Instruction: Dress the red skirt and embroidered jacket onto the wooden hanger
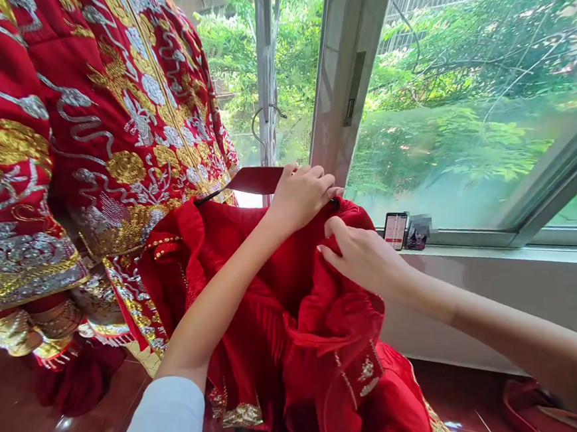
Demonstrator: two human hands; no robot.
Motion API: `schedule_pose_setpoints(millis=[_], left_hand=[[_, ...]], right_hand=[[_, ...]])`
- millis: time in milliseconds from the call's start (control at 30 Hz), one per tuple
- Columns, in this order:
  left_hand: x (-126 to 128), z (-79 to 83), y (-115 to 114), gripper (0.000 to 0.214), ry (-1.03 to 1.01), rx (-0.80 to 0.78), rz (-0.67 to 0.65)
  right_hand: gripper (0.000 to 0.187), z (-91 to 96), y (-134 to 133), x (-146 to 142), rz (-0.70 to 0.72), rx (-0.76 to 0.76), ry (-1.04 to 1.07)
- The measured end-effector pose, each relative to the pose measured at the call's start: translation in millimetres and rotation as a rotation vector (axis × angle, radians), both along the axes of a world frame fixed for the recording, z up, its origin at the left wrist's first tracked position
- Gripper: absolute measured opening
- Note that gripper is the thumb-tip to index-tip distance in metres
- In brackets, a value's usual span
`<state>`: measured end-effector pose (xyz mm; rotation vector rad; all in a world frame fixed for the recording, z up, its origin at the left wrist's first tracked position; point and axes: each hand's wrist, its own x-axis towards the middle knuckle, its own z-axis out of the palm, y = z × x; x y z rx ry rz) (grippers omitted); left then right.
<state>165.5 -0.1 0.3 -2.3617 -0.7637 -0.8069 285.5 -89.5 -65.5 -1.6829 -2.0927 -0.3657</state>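
Observation:
A plain red pleated garment with gold trim hangs from a dark red hanger in front of me. My left hand is closed over the top edge of the red garment, at the hanger. Close beside it, my right hand pinches a fold of the same red cloth between thumb and fingers. To the left hangs a red jacket, thick with gold and silver embroidery.
A window with a metal frame looks out on green trees. A phone and a small dark object stand on the sill. The floor is glossy dark red. A red item lies at the bottom right.

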Motion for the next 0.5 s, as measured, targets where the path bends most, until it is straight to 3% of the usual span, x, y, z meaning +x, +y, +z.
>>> schedule_pose_setpoints(millis=[67,133,267,400,500], left_hand=[[-21.4,5.5,-18.2,0.031,-0.096,0.033,-0.028],[-51.0,2.9,-41.9,0.029,-0.268,0.093,0.042],[-113.3,-34.7,-82.3,0.033,-0.598,0.142,0.453],[-142.8,-77.6,-91.1,0.051,-0.61,-0.106,0.839],[-147.3,-86.7,-87.7,0.04,-0.58,-0.29,0.935]], right_hand=[[0.019,3.6,2.3,6.1,-0.039,0.03,0.006],[0.023,13.8,1.9,15.0,-0.084,0.109,0.048],[0.012,40.8,8.6,28.6,-0.047,0.297,0.215],[0.013,65.9,35.3,15.8,0.182,0.216,0.404],[0.018,78.4,59.9,-13.5,0.276,0.106,0.5]])
